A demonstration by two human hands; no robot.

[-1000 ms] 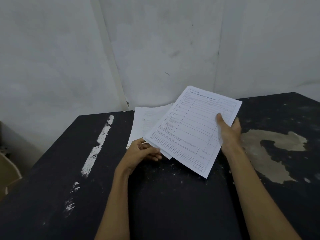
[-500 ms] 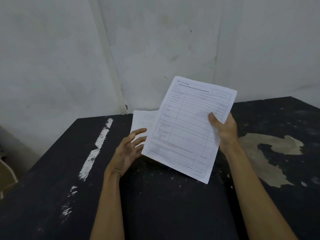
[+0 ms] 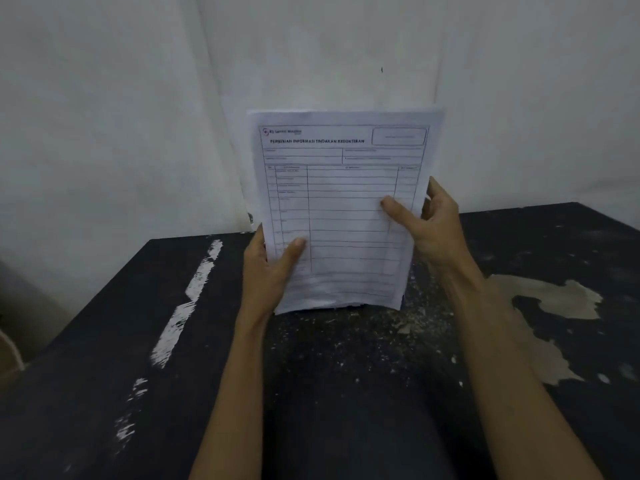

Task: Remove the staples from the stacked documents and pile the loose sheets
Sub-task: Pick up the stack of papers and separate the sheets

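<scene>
A stack of white printed form sheets (image 3: 346, 188) stands nearly upright in front of me, its printed table facing me and its bottom edge just above the black table (image 3: 346, 375). My left hand (image 3: 266, 271) grips the lower left edge, thumb on the front. My right hand (image 3: 429, 223) holds the right edge, thumb pressed on the front and fingers behind. No staple or staple remover shows. The sheets that lay on the table behind are hidden by the stack.
The black table has a white paint streak (image 3: 194, 299) on its left and a worn tan patch (image 3: 554, 306) on its right. White walls (image 3: 138, 98) meet in a corner behind the table. A pale object (image 3: 7, 344) sits at the far left edge.
My right hand has turned the sheets from tilted to nearly upright and squared to me. My left hand left the papers on the table, opened, then took the lower left edge.
</scene>
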